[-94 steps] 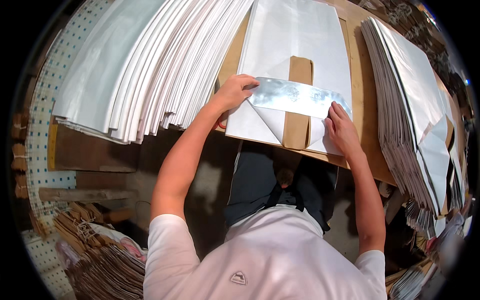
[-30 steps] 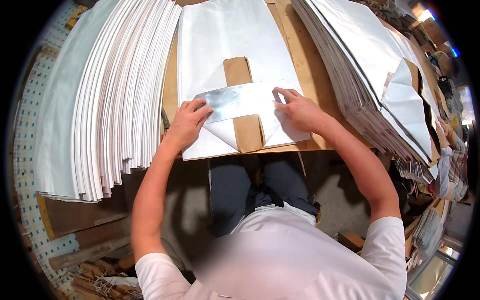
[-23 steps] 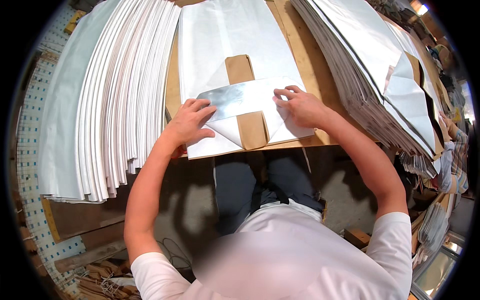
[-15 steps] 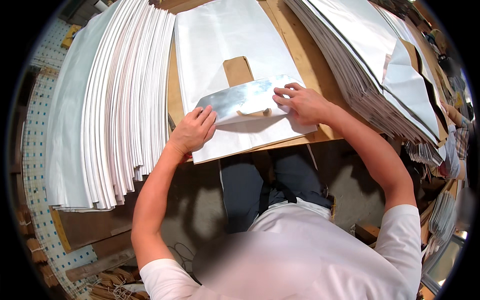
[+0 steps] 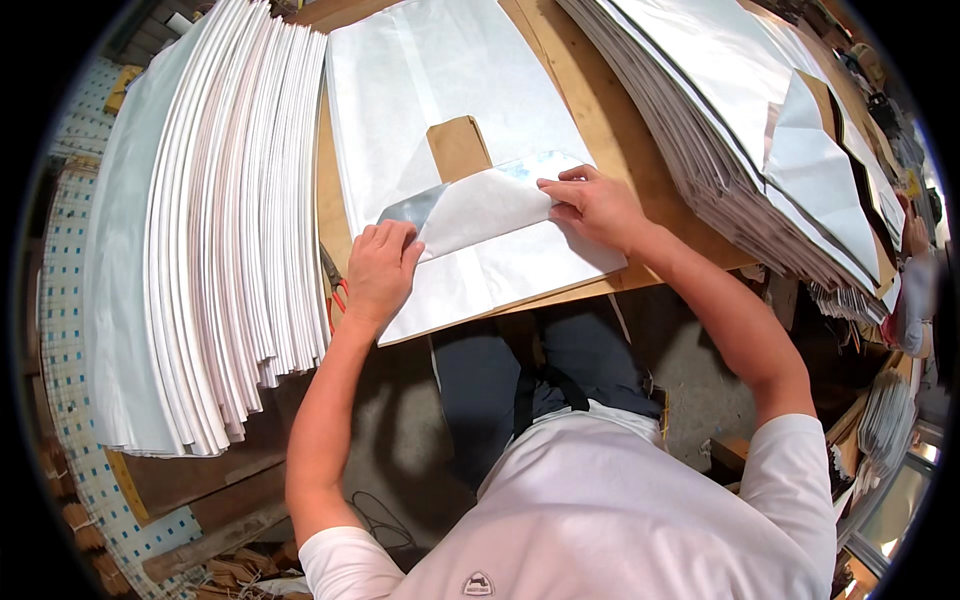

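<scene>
A white paper sack (image 5: 450,80) lies flat on top of others in front of me, with a brown paper patch (image 5: 458,145) showing near its folded end. A shiny metal plate (image 5: 415,207) with slanted corners lies across that end. Over the plate's middle lies a folded white paper flap (image 5: 485,212), hiding much of it. My left hand (image 5: 385,265) has its fingers bent around the plate's left end, its thumb near the flap's edge. My right hand (image 5: 597,208) pinches the flap's right corner beside the plate's right end.
A tall row of white sacks (image 5: 200,200) leans at the left. Another thick stack (image 5: 690,120) lies at the right on the wooden table (image 5: 625,135). Beside my left wrist lies a red-handled tool (image 5: 339,300), partly hidden.
The white flap has come up and over the plate, covering its middle and the small brown tabs. My left hand appears lower, still at the plate's left end.
</scene>
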Demonstrator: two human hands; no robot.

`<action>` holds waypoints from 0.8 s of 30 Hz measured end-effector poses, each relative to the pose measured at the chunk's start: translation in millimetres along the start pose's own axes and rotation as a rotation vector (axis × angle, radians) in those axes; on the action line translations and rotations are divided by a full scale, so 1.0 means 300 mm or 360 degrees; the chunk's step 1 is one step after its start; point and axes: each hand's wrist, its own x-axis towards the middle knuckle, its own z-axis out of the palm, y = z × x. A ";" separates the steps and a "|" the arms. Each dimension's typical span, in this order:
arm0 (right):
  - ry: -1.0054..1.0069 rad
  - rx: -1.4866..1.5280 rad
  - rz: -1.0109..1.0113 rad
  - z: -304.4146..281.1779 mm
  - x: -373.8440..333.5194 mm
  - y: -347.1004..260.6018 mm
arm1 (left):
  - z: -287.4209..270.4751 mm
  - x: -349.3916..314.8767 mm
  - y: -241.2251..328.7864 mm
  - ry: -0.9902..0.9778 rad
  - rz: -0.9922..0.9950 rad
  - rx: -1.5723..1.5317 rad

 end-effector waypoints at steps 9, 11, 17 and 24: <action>0.0209 -0.0027 0.0099 0.040 -0.020 -0.063 | -0.003 -0.001 0.011 -0.0171 0.0267 0.0493; 0.0182 -0.0238 -0.0065 0.028 -0.024 -0.081 | 0.002 0.000 0.014 -0.0169 0.0235 0.0503; 0.0017 -0.0381 0.0005 -0.001 -0.007 -0.111 | 0.008 0.007 0.015 -0.0177 0.0182 0.0430; 0.0158 -0.0351 0.0022 0.026 0.011 -0.134 | 0.013 0.027 -0.014 -0.0231 0.0365 0.0463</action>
